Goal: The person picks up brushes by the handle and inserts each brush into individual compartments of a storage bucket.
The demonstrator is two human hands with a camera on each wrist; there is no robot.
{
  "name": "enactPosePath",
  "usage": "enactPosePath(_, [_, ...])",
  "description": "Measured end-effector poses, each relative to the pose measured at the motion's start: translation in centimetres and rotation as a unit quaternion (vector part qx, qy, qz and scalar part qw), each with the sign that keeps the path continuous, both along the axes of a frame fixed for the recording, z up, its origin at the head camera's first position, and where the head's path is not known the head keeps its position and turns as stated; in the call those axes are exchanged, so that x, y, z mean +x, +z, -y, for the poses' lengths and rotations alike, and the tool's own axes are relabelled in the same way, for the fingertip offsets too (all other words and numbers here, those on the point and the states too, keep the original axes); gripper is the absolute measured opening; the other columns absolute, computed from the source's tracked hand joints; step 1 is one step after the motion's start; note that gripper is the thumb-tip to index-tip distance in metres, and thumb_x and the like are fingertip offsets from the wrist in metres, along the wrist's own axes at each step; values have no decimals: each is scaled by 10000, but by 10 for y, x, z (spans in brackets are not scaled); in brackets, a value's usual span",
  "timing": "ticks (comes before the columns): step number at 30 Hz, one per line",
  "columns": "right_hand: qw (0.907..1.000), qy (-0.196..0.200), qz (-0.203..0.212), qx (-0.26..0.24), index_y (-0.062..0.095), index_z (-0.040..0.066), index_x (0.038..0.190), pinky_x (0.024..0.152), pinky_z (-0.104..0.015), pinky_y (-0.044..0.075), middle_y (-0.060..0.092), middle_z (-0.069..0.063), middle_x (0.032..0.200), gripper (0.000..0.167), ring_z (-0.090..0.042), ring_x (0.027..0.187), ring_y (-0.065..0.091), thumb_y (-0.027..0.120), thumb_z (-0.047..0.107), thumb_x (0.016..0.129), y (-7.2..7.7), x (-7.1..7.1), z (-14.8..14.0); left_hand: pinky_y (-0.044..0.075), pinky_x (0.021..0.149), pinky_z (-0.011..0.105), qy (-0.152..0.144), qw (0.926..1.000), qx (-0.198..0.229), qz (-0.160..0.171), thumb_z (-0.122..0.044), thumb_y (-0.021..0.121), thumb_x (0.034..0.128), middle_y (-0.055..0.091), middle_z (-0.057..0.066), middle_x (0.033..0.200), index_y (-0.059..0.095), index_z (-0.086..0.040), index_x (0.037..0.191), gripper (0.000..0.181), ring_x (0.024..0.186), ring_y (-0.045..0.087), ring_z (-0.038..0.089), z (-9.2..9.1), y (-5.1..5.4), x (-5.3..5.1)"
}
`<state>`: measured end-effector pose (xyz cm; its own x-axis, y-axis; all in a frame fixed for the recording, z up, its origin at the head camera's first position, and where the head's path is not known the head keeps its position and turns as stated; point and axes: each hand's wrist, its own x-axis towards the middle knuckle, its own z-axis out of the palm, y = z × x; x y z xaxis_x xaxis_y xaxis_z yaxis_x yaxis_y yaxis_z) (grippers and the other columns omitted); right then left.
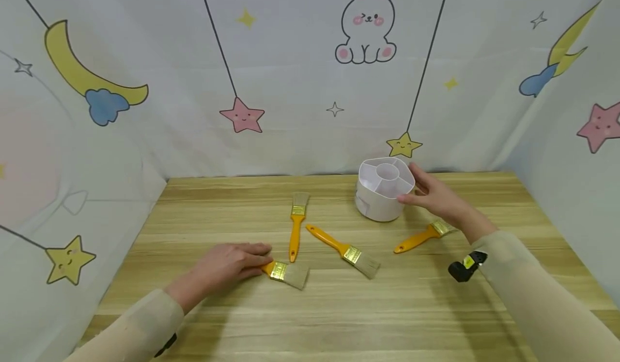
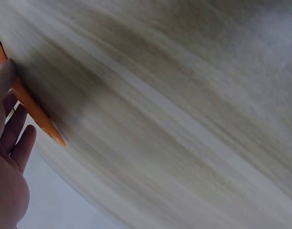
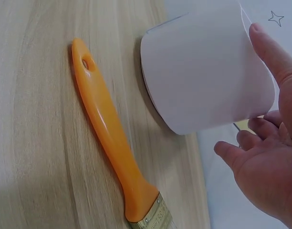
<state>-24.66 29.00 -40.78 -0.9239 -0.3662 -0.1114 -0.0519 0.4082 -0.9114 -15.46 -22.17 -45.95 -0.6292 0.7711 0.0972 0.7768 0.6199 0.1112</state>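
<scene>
A white round holder with divided compartments [image 1: 380, 207] stands upright at the table's back. My right hand [image 1: 438, 196] grips its right side, thumb at the rim; the right wrist view shows the holder [image 3: 203, 71] with the hand's [image 3: 263, 174] fingers partly hidden behind it. At the left, my left hand [image 1: 227, 267] pinches the orange handle of a paintbrush [image 1: 293, 275], its bristles pointing right. In the left wrist view, the thumb of that hand [image 2: 7, 167] lies against the orange handle [image 2: 38, 114].
Between the hands lie an upright-pointing paintbrush [image 1: 296, 225] and a slanted one [image 1: 339, 246]. Another paintbrush [image 1: 418, 240], also seen in the right wrist view as an orange handle [image 3: 108, 124], lies below the right hand. White printed cloth [image 1: 300, 71] borders the wooden table [image 1: 290, 329].
</scene>
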Motion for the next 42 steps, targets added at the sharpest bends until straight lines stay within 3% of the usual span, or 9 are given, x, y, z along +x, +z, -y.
enactPosePath(7, [9999, 6, 58, -91, -54, 78, 1714, 1303, -583, 140, -61, -112, 1794, 1034, -383, 1646, 37, 728, 184, 1046, -2, -4, 1, 626, 945, 456, -109, 9987, 371, -333, -207, 769, 990, 743, 61, 1348, 808, -180, 1283, 297, 1197, 735, 241, 1, -6, 2])
enactPosePath(14, [9998, -16, 128, -169, -68, 90, 1714, 1299, -568, 148, -55, -105, 1795, 1040, -363, 1648, 37, 725, 181, 1047, -2, -4, 2, 640, 906, 441, -233, 9961, 421, -742, -198, 778, 973, 778, 41, 1271, 817, -171, 1253, 284, 1128, 760, 238, 1, -8, 3])
enactPosePath(22, [9996, 13, 155, -233, -78, 111, 1716, 1298, -577, 151, -61, -104, 1795, 1052, -365, 1649, 27, 729, 169, 1044, -2, -5, 4, 651, 867, 422, -284, 9927, 582, -1013, -172, 819, 934, 808, 37, 1163, 831, -147, 1192, 260, 1050, 780, 217, 0, -4, 2])
enactPosePath(31, [9997, 0, 113, -232, -66, 105, 1718, 1293, -587, 158, -44, -124, 1796, 1041, -394, 1645, 39, 725, 159, 1045, -4, -3, 4, 661, 795, 386, -30, 9937, 381, -1049, -162, 831, 930, 807, 54, 1143, 824, -143, 1213, 284, 990, 789, 212, 0, 6, 4])
enactPosePath(42, [9994, -179, -55, -288, -27, 125, 1727, 1269, -560, 236, 10, -133, 1797, 1053, -403, 1636, 124, 756, 176, 1026, -10, 2, 5, 660, 748, 397, 208, 9874, 988, -1218, -132, 872, 880, 813, 37, 1117, 835, -135, 1182, 305, 959, 794, 213, -8, 19, -3])
